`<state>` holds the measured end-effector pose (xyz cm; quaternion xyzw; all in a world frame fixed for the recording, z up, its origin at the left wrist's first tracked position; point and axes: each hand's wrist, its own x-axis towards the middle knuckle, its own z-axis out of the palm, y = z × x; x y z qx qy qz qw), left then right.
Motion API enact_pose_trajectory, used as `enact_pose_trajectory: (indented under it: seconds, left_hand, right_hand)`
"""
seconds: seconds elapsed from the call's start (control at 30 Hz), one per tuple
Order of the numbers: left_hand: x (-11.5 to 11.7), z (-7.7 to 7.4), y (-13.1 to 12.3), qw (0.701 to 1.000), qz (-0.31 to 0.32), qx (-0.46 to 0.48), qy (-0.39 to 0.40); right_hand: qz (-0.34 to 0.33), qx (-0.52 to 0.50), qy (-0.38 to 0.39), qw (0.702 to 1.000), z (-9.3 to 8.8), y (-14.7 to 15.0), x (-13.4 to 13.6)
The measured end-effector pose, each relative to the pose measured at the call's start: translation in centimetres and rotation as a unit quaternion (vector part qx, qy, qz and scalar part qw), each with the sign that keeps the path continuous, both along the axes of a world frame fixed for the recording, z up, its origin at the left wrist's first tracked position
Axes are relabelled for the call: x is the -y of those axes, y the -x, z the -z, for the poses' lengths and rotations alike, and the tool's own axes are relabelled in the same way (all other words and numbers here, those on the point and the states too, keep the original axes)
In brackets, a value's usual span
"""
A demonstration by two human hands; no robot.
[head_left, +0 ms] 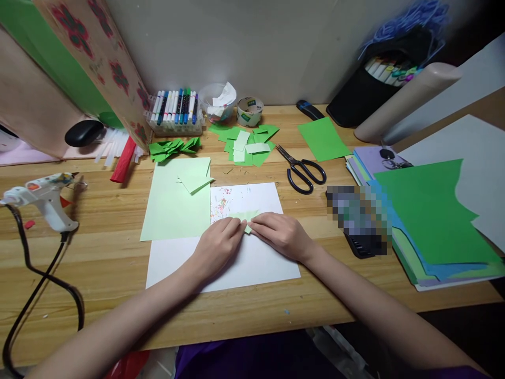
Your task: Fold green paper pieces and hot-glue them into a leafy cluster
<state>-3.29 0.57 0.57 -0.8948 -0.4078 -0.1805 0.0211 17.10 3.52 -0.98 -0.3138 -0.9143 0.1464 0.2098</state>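
Note:
A small piece of light green paper (248,215) lies on the white sheet (248,268), partly covered by my fingers. My left hand (221,239) pinches its left side, fingertips together. From the other side my right hand (282,231) has its closed fingers on the same piece. Colourful specks mark the white sheet just beyond my hands. To the left, a large light green sheet (173,210) overlaps the white one, with a folded light green paper (195,183) resting on it.
Black-handled scissors (302,169), green paper pieces (252,142) and folded green strips (173,149) lie behind. A glue gun (47,195) with a looping cord is at left. On the right are a pixelated phone (353,221) and stacked coloured paper (437,216). Markers (175,108) stand at the back.

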Motion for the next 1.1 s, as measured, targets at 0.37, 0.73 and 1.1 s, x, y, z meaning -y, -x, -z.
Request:
enact_pose_trajectory:
  seconds: [0.37, 0.73, 1.1]
  left_hand:
    - [0.1, 0.8, 0.3, 0.969, -0.121, 0.170, 0.133]
    - [-0.8, -0.1, -0.6, 0.965, -0.179, 0.068, 0.178]
    - [-1.2, -0.2, 0.3, 0.948, -0.174, 0.144, 0.225]
  right_hand:
    - [0.070, -0.076, 0.080, 0.991, -0.8, 1.0, -0.2]
    - [0.184, 0.002, 0.061, 0.981, -0.6, 2.7, 0.1]
    - [0.203, 0.048, 0.032, 0.977, -0.1, 3.1, -0.1]
